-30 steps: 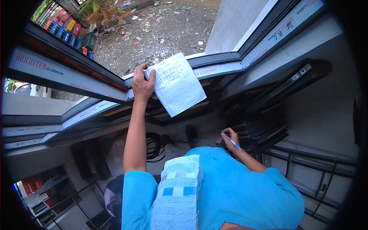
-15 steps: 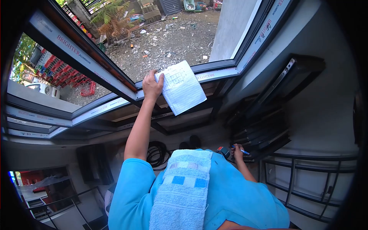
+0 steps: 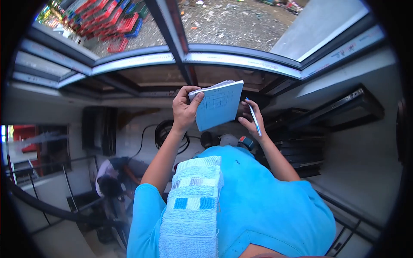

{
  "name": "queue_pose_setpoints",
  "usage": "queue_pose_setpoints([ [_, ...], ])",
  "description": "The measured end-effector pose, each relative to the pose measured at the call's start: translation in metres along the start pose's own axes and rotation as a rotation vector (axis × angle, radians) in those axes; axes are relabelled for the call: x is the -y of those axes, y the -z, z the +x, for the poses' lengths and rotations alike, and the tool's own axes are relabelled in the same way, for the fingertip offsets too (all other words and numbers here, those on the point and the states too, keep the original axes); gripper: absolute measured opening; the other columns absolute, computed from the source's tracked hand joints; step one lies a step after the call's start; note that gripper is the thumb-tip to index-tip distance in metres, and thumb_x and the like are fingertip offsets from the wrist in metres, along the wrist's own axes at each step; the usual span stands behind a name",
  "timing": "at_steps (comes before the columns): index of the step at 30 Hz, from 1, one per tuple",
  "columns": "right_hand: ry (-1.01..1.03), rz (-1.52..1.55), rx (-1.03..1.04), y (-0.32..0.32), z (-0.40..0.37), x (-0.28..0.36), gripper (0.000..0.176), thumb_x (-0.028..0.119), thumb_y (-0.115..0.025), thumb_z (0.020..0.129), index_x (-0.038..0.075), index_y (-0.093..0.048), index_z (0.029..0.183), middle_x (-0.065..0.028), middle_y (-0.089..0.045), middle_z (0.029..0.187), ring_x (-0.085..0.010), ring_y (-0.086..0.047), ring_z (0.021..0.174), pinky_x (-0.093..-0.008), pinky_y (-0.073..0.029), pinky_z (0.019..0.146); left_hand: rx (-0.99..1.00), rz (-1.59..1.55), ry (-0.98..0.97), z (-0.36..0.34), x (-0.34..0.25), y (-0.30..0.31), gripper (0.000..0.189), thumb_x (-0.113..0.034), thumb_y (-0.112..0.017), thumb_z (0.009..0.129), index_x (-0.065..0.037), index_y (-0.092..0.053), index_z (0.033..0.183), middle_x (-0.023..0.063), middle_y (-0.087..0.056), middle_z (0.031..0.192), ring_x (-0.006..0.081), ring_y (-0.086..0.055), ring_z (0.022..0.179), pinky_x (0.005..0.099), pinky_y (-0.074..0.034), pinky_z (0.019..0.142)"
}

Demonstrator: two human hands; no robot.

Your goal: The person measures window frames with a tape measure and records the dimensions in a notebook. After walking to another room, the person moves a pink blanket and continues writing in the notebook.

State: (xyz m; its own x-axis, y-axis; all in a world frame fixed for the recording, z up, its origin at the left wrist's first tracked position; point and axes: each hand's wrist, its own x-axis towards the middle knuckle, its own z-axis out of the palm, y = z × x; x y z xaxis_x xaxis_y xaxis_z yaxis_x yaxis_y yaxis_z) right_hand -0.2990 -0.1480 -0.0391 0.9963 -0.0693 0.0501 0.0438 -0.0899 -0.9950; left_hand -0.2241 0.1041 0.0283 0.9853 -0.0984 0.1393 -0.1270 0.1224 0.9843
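My left hand grips the left edge of a paper notepad, thumb on the page and fingers behind. A grid-like sketch is drawn on its upper part, with the lower part mostly blank. Just right of the pad, my right hand holds a blue-and-white pen slanting along the palm, its fingers partly spread beside the pad's edge. Both hands are raised in front of my blue shirt, below the window frame.
A coiled black hose or cable lies on the floor ahead. Dark metal bars are stacked at right, near a teal power tool. Another person bends low at left beside a railing. Red crates stand outside.
The notepad has come away from the window sill toward my body in my left hand. My right hand has risen with the pen to beside the pad. The view has turned left.
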Motion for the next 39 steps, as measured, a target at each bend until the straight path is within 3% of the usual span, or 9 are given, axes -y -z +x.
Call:
queue_pose_setpoints([
  [2, 0.012, -0.035, 0.422, -0.015, 0.026, -0.005, 0.065, 0.025, -0.073, 0.075, 0.001, -0.046, 0.129, -0.0148, -0.055, 0.122, -0.0243, -0.052, 0.113, -0.0365, -0.038, 0.099, -0.152, -0.147, 0.114, -0.045, 0.008, 0.009, 0.014, -0.011, -0.063, 0.092, 0.000, -0.059, 0.101, 0.0020, -0.063, 0.085, 0.0039, -0.055, 0.077, 0.0185, -0.045, 0.068],
  [5, -0.358, 0.291, 0.776, -0.060, 0.024, -0.017, 0.056, 0.018, -0.070, 0.076, -0.002, -0.051, 0.125, -0.0152, -0.059, 0.118, -0.0237, -0.053, 0.112, -0.0365, -0.040, 0.098, -0.447, -0.284, 0.166, -0.118, 0.046, 0.020, 0.015, -0.010, -0.061, 0.093, -0.001, -0.057, 0.105, 0.0026, -0.063, 0.089, 0.0059, -0.057, 0.077, 0.0190, -0.046, 0.071],
  [10, -0.745, 0.455, 1.022, -0.105, -0.018, -0.036, 0.045, 0.009, -0.067, 0.077, -0.003, -0.057, 0.119, -0.0149, -0.064, 0.110, -0.0233, -0.060, 0.103, -0.0345, -0.046, 0.093, -0.863, -0.441, 0.317, -0.240, 0.074, 0.006, 0.023, -0.015, -0.056, 0.095, -0.002, -0.055, 0.114, 0.0100, -0.062, 0.109, 0.0172, -0.059, 0.098, 0.0310, -0.046, 0.089],
  [15, -0.998, 0.161, 1.220, -0.124, -0.060, -0.039, 0.055, 0.016, -0.069, 0.074, -0.003, -0.053, 0.123, -0.0160, -0.061, 0.113, -0.0232, -0.059, 0.104, -0.0345, -0.047, 0.091, -1.097, -0.447, 0.549, -0.337, 0.081, -0.064, 0.044, -0.017, -0.059, 0.093, 0.004, -0.046, 0.130, 0.0162, -0.055, 0.126, 0.0239, -0.053, 0.114, 0.0402, -0.039, 0.100],
  [23, -1.051, -0.021, 1.561, -0.152, -0.140, -0.044, 0.054, 0.018, -0.066, 0.080, -0.005, -0.050, 0.127, -0.0161, -0.059, 0.118, -0.0241, -0.058, 0.106, -0.0342, -0.046, 0.091, -1.534, -0.547, 0.451, -0.425, 0.080, -0.127, 0.028, -0.007, -0.061, 0.090, 0.002, -0.056, 0.117, 0.0147, -0.061, 0.115, 0.0233, -0.060, 0.101, 0.0371, -0.046, 0.092],
  [26, -0.894, -0.285, 1.668, -0.160, -0.163, -0.085, 0.039, 0.026, -0.062, 0.085, 0.005, -0.054, 0.116, -0.0081, -0.060, 0.099, -0.0167, -0.058, 0.086, -0.0323, -0.048, 0.075, -1.616, -0.507, 0.393, -0.470, 0.103, -0.145, 0.038, -0.008, -0.060, 0.091, 0.001, -0.050, 0.126, 0.0149, -0.058, 0.122, 0.0253, -0.058, 0.109, 0.0390, -0.045, 0.095],
  [28, -1.025, -0.242, 1.621, -0.158, -0.172, -0.102, 0.030, 0.028, -0.060, 0.085, 0.008, -0.055, 0.107, -0.0064, -0.059, 0.091, -0.0167, -0.057, 0.079, -0.0316, -0.048, 0.070, -1.698, -0.554, 0.372, -0.493, 0.105, -0.154, 0.038, -0.009, -0.060, 0.091, 0.002, -0.050, 0.126, 0.0148, -0.058, 0.122, 0.0249, -0.057, 0.109, 0.0375, -0.045, 0.094],
  [35, -0.743, -0.567, 1.673, -0.160, -0.203, -0.133, 0.028, 0.026, -0.059, 0.086, 0.006, -0.055, 0.106, -0.0076, -0.059, 0.092, -0.0169, -0.058, 0.080, -0.0310, -0.049, 0.071, -1.859, -0.699, 0.169, -0.569, 0.096, -0.166, 0.038, -0.014, -0.061, 0.092, 0.004, -0.051, 0.124, 0.0142, -0.059, 0.118, 0.0236, -0.058, 0.106, 0.0344, -0.046, 0.092],
  [39, -0.760, -0.406, 1.605, -0.181, -0.238, -0.134, 0.029, 0.027, -0.058, 0.087, 0.007, -0.055, 0.108, -0.0076, -0.059, 0.095, -0.0177, -0.059, 0.083, -0.0320, -0.049, 0.073, -1.931, -0.772, -0.029, -0.639, 0.072, -0.181, 0.033, -0.017, -0.063, 0.091, 0.001, -0.054, 0.118, 0.0109, -0.061, 0.115, 0.0211, -0.059, 0.102, 0.0343, -0.047, 0.090],
])
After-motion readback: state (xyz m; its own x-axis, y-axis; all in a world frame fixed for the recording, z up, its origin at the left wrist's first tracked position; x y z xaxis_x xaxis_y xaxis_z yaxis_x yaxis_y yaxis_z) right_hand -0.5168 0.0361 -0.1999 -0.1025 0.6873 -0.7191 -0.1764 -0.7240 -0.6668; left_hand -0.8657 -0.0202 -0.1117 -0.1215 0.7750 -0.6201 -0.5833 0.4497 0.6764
